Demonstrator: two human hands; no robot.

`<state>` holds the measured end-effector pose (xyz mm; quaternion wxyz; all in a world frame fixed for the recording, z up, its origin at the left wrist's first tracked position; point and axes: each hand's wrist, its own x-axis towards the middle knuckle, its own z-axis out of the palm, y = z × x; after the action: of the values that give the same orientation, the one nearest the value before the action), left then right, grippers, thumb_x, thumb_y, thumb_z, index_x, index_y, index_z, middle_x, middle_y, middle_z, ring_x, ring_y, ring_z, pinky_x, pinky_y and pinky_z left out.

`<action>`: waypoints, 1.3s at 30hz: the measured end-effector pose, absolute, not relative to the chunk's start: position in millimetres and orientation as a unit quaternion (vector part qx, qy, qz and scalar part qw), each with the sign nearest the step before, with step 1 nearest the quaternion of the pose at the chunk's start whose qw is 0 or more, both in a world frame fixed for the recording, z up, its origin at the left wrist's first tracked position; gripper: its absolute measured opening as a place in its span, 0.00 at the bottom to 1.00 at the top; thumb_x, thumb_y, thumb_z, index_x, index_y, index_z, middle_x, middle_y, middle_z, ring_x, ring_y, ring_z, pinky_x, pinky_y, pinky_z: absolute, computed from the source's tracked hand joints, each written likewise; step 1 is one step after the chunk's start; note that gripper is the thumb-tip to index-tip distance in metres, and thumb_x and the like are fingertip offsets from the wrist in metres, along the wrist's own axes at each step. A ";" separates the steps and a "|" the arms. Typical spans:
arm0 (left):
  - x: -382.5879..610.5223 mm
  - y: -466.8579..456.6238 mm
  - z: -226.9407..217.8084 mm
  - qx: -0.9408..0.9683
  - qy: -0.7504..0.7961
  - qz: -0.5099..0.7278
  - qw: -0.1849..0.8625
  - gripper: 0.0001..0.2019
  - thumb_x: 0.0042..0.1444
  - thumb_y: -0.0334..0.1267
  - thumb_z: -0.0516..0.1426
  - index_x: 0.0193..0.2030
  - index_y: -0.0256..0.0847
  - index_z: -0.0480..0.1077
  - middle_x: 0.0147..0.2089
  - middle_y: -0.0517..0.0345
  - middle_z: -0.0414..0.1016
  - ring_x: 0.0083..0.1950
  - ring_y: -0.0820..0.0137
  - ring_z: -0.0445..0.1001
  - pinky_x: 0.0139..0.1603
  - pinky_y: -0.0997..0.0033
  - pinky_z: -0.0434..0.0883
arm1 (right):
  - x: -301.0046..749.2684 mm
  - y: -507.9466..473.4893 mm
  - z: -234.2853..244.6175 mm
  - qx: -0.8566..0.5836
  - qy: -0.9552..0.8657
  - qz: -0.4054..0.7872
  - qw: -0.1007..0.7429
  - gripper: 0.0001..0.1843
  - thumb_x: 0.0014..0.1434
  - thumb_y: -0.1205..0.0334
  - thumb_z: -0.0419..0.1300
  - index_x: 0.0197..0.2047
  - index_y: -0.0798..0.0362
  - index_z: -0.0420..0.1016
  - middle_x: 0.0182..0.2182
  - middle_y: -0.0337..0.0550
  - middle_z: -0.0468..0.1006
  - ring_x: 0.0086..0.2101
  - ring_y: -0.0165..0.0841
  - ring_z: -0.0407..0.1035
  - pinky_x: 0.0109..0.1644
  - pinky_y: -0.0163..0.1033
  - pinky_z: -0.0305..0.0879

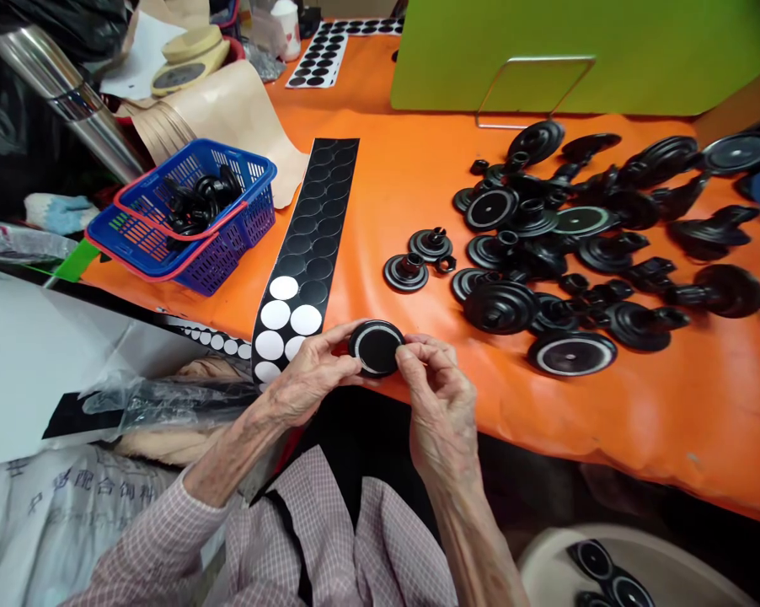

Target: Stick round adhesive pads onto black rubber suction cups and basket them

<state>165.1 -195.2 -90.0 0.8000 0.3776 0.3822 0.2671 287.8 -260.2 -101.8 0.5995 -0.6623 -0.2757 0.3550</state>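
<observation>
Just over the table's front edge, my left hand (312, 373) grips a black round base (377, 349) by its left side. Its flat face, a dark disc inside a pale ring, is turned up toward me. My right hand (440, 389) is closed, with thumb and fingers pinched at the base's right edge. Left of it lies a long black sheet of round stickers (317, 219); several white circles show at its near end, with black discs farther up. To the right sit two small black bases (406, 271) with short stems.
Many black stemmed bases (500, 305) are heaped on the orange table (380, 185). At left stands a blue basket (222, 244) with black parts inside. A green board (582, 51) rises at the back. Below right, a pale tub (544, 561) holds several black bases.
</observation>
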 end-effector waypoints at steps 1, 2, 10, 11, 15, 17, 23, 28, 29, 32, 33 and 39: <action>164.9 -195.1 -90.0 0.378 0.381 0.267 0.800 0.22 0.47 0.31 0.62 0.52 0.41 0.74 0.50 0.51 0.76 0.47 0.62 0.77 0.46 0.63 0.77 | 287.6 -260.3 -102.0 -0.664 -0.280 0.354 0.597 0.13 0.55 0.51 0.61 0.29 0.52 0.72 0.43 0.45 0.68 0.45 0.36 0.66 0.48 0.42 0.68; 164.7 -195.0 -90.0 0.379 0.380 0.266 0.801 0.21 0.48 0.30 0.62 0.52 0.41 0.74 0.50 0.51 0.76 0.47 0.62 0.77 0.46 0.63 0.77 | 287.5 -260.3 -102.3 -0.665 -0.283 0.352 0.594 0.13 0.55 0.51 0.60 0.29 0.52 0.72 0.43 0.45 0.68 0.45 0.35 0.67 0.48 0.42 0.68; 164.2 -194.4 -94.0 0.381 0.371 0.278 0.800 0.18 0.53 0.35 0.61 0.52 0.38 0.73 0.51 0.48 0.75 0.47 0.61 0.77 0.44 0.61 0.78 | 283.3 -258.0 -107.5 -0.687 -0.313 0.305 0.580 0.10 0.57 0.54 0.59 0.30 0.52 0.71 0.40 0.44 0.68 0.43 0.35 0.68 0.48 0.43 0.68; 164.1 -194.6 -94.6 0.379 0.374 0.282 0.798 0.18 0.53 0.36 0.61 0.52 0.38 0.73 0.52 0.48 0.75 0.47 0.61 0.77 0.43 0.61 0.78 | 282.4 -257.7 -108.6 -0.691 -0.321 0.294 0.577 0.10 0.57 0.55 0.58 0.30 0.52 0.70 0.39 0.44 0.68 0.43 0.35 0.68 0.48 0.44 0.68; 164.0 -195.1 -95.9 0.370 0.390 0.295 0.790 0.17 0.52 0.37 0.63 0.49 0.37 0.73 0.51 0.49 0.74 0.44 0.63 0.78 0.41 0.62 0.79 | 278.9 -257.0 -114.3 -0.704 -0.351 0.240 0.568 0.09 0.59 0.55 0.57 0.31 0.51 0.69 0.37 0.43 0.68 0.40 0.35 0.68 0.45 0.45 0.68; 163.8 -195.5 -95.5 0.367 0.398 0.301 0.785 0.16 0.51 0.36 0.64 0.48 0.37 0.73 0.51 0.49 0.75 0.44 0.64 0.78 0.41 0.62 0.79 | 277.2 -256.8 -117.0 -0.706 -0.370 0.216 0.564 0.08 0.60 0.56 0.56 0.32 0.51 0.68 0.37 0.43 0.68 0.40 0.36 0.67 0.45 0.46 0.68; 163.0 -195.3 -92.1 0.359 0.417 0.313 0.774 0.19 0.49 0.37 0.64 0.48 0.36 0.72 0.47 0.49 0.76 0.43 0.63 0.78 0.41 0.62 0.79 | 270.8 -253.0 -119.8 -0.708 -0.441 0.121 0.538 0.05 0.63 0.62 0.53 0.34 0.50 0.64 0.35 0.43 0.68 0.39 0.34 0.67 0.42 0.43 0.68; 159.9 -194.6 -92.7 0.361 0.414 0.325 0.770 0.18 0.50 0.36 0.64 0.48 0.36 0.72 0.48 0.49 0.75 0.44 0.64 0.77 0.39 0.66 0.78 | 266.4 -251.5 -121.8 -0.718 -0.416 0.123 0.544 0.05 0.61 0.58 0.55 0.37 0.50 0.65 0.36 0.44 0.71 0.37 0.34 0.69 0.41 0.43 0.70; 158.2 -195.8 -92.2 0.363 0.410 0.329 0.769 0.17 0.50 0.37 0.64 0.48 0.36 0.72 0.48 0.49 0.75 0.44 0.64 0.77 0.39 0.66 0.78 | 267.3 -252.5 -121.2 -0.720 -0.389 0.163 0.552 0.09 0.60 0.55 0.56 0.40 0.50 0.66 0.37 0.45 0.72 0.37 0.35 0.69 0.40 0.43 0.70; 151.5 -198.2 -89.7 0.371 0.393 0.331 0.774 0.18 0.53 0.41 0.62 0.49 0.36 0.71 0.48 0.49 0.74 0.43 0.64 0.77 0.38 0.68 0.78 | 274.8 -251.5 -117.1 -0.698 -0.342 0.334 0.534 0.18 0.56 0.46 0.59 0.40 0.52 0.71 0.37 0.47 0.76 0.36 0.36 0.72 0.38 0.42 0.72; 148.9 -195.8 -88.6 0.383 0.391 0.328 0.770 0.19 0.53 0.42 0.62 0.50 0.36 0.71 0.48 0.49 0.74 0.41 0.65 0.77 0.37 0.68 0.77 | 278.0 -246.8 -115.2 -0.683 -0.343 0.377 0.523 0.19 0.54 0.44 0.60 0.36 0.52 0.72 0.34 0.46 0.78 0.33 0.37 0.73 0.36 0.41 0.72; 115.9 -128.9 -38.0 0.524 0.440 0.382 0.621 0.23 0.53 0.44 0.61 0.53 0.35 0.70 0.45 0.48 0.74 0.35 0.69 0.76 0.33 0.69 0.76 | 258.7 -163.8 -65.6 -0.553 -0.420 0.454 0.559 0.20 0.50 0.44 0.64 0.28 0.54 0.72 0.22 0.38 0.73 0.25 0.31 0.68 0.28 0.35 0.68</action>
<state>115.9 -128.9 -38.0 0.6210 0.5243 0.4397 0.3822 258.7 -163.8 -65.6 0.5590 -0.5526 -0.4199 0.4536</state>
